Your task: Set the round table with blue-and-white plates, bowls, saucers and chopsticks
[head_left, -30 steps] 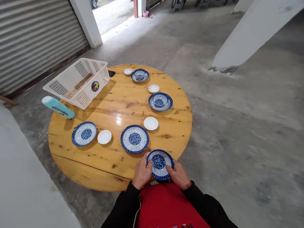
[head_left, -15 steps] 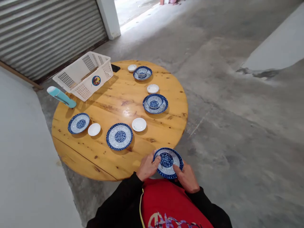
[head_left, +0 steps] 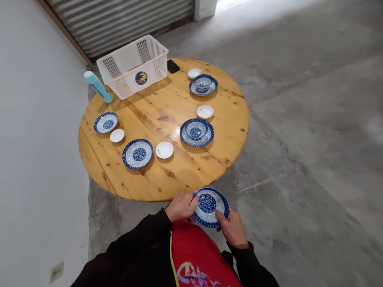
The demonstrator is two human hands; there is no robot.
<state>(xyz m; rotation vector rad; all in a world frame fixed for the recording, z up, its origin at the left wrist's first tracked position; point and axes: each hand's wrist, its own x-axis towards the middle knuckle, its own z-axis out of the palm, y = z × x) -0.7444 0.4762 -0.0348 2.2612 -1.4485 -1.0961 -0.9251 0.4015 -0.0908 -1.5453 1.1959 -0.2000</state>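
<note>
A blue-and-white patterned plate [head_left: 207, 204] is held in front of my body, just off the table's near edge. My left hand [head_left: 183, 205] grips its left rim, fingers closed. My right hand [head_left: 234, 228] pinches the right rim, thumb on top and fingers mostly hidden underneath. On the round wooden table [head_left: 155, 183] lies a similar plate [head_left: 139, 154] with a small white dish [head_left: 164, 150] beside it. To the right, another plate [head_left: 182, 140] bears a patterned bowl [head_left: 196, 130], and a white dish [head_left: 205, 111] sits behind it.
A white plastic basket [head_left: 125, 81] stands at the back left, between a turquoise bottle [head_left: 98, 87] and a black phone [head_left: 172, 66]. Farther back are a plate with a bowl [head_left: 202, 83] and a white dish [head_left: 194, 73]. At left lie a plate [head_left: 106, 122] and a dish [head_left: 117, 136].
My view has shifted, so the table sits higher in the picture. Both hands still hold the plate, which is now clear of the table's edge. The dishes on the table keep their places.
</note>
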